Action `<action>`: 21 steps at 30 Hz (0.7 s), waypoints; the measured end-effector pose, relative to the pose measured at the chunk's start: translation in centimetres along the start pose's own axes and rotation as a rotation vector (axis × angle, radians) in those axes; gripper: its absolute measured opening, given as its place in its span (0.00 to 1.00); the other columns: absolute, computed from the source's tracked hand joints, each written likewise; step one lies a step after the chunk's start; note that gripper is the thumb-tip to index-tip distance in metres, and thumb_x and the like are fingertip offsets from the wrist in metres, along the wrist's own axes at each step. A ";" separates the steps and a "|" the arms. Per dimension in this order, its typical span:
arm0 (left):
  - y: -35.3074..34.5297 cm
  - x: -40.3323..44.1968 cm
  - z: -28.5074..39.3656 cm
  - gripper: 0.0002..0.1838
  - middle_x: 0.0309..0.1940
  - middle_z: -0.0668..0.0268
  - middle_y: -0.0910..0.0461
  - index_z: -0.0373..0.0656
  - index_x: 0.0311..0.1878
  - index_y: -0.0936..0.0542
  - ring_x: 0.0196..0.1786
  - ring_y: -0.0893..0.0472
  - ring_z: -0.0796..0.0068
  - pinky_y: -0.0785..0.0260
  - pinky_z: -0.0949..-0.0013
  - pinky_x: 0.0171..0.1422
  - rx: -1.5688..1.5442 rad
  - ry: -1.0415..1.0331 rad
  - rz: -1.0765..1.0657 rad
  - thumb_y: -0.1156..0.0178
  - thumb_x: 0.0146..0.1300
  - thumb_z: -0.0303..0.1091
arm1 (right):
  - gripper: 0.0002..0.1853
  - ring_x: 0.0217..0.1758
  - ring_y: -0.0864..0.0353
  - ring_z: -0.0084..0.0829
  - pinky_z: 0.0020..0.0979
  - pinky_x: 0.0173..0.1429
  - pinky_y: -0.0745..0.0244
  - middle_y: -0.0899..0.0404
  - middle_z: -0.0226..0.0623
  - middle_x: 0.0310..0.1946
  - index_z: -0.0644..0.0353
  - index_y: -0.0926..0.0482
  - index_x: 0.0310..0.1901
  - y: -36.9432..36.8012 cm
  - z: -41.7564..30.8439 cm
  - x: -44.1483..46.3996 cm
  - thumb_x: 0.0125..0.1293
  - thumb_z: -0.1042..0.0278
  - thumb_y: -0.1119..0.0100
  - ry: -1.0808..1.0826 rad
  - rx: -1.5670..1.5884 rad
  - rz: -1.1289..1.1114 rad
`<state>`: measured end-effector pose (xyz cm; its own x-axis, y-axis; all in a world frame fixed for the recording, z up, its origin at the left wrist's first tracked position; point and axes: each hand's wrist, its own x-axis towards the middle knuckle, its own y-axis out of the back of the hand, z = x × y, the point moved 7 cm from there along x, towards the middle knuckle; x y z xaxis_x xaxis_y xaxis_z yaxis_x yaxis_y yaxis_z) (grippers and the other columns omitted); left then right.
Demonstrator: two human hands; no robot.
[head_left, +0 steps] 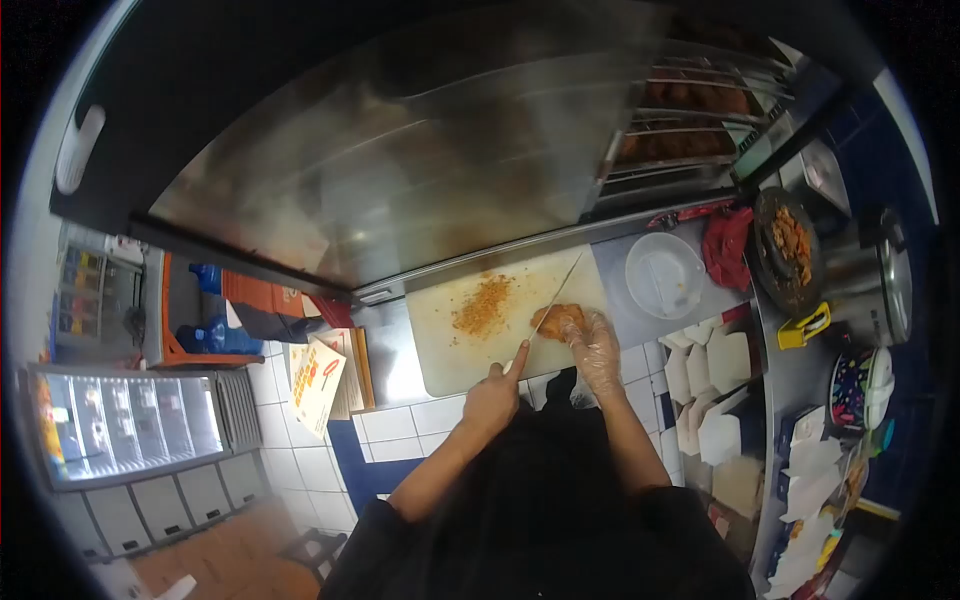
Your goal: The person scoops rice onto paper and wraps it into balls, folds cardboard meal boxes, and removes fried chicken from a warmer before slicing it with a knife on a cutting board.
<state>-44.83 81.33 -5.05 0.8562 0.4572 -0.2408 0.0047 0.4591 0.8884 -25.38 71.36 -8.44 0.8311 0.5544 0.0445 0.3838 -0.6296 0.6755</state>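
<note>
My left hand (pixel 492 400) is wrapped round the handle of a long kitchen knife (pixel 564 280), its blade slanting up and away to the right. In a clear plastic glove, my right hand (pixel 598 352) grips a piece of fried chicken (pixel 552 322) on the white cutting board (pixel 440 365). The knife blade lies across or right beside the chicken's left side; I cannot tell whether it is cutting in. A heap of golden crumbs or chopped bits (pixel 484 306) is spread over the board left of the knife.
Behind the board stands a glass-fronted cabinet with trays of fried food (pixel 690 145). To the right are a round translucent container (pixel 664 275), a red cloth or bag (pixel 727 235), a dark bowl of food (pixel 790 250) and open paper boxes (pixel 712 360). Printed cardboard (pixel 318 382) leans left.
</note>
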 end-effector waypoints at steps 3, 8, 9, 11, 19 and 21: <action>3.0 -1.2 1.0 0.45 0.35 0.42 0.19 0.52 0.85 0.51 0.30 0.15 0.39 0.19 0.44 0.35 0.057 0.010 -0.156 0.44 0.67 0.27 | 0.24 0.51 0.15 0.47 0.41 0.56 0.20 0.17 0.54 0.47 0.69 0.21 0.58 -1.3 2.4 -0.2 0.66 0.63 0.29 -0.051 0.178 -0.005; 0.8 0.1 -0.7 0.46 0.30 0.43 0.19 0.52 0.85 0.52 0.28 0.14 0.44 0.19 0.46 0.34 0.011 -0.015 -0.213 0.45 0.66 0.27 | 0.25 0.52 0.16 0.56 0.45 0.59 0.22 0.17 0.60 0.46 0.71 0.18 0.55 -2.1 3.4 0.2 0.64 0.60 0.28 -0.129 0.334 -0.061; -1.1 1.8 -0.8 0.46 0.30 0.44 0.19 0.52 0.85 0.52 0.28 0.15 0.45 0.19 0.46 0.33 0.051 -0.032 -0.156 0.45 0.66 0.27 | 0.24 0.51 0.16 0.56 0.46 0.59 0.22 0.17 0.60 0.46 0.71 0.18 0.55 -2.2 3.5 0.3 0.64 0.61 0.28 -0.123 0.314 -0.068; -3.8 5.0 -0.7 0.46 0.30 0.45 0.19 0.52 0.85 0.52 0.27 0.15 0.45 0.19 0.48 0.33 0.128 -0.070 -0.040 0.45 0.66 0.26 | 0.23 0.51 0.16 0.57 0.46 0.58 0.22 0.17 0.60 0.45 0.71 0.18 0.54 -2.4 3.5 0.4 0.63 0.63 0.28 -0.107 0.272 -0.082; 0.0 1.7 1.5 0.47 0.29 0.47 0.18 0.62 0.86 0.54 0.27 0.15 0.45 0.19 0.48 0.33 0.164 -0.010 -0.191 0.45 0.66 0.26 | 0.22 0.43 0.14 0.54 0.44 0.49 0.18 0.17 0.59 0.41 0.75 0.19 0.51 -1.4 2.1 0.2 0.63 0.65 0.26 -0.002 0.131 0.009; -1.0 2.9 1.9 0.47 0.28 0.47 0.19 0.62 0.86 0.54 0.27 0.15 0.44 0.19 0.45 0.34 0.158 0.032 -0.220 0.45 0.67 0.26 | 0.22 0.46 0.15 0.56 0.46 0.52 0.19 0.17 0.59 0.43 0.74 0.19 0.51 -1.5 2.5 0.5 0.63 0.65 0.27 -0.046 0.149 -0.028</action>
<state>-41.37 80.77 -5.95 0.8086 0.3847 -0.4451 0.2719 0.4266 0.8626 -24.51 71.24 -11.25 0.8354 0.5496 -0.0088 0.4599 -0.6901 0.5589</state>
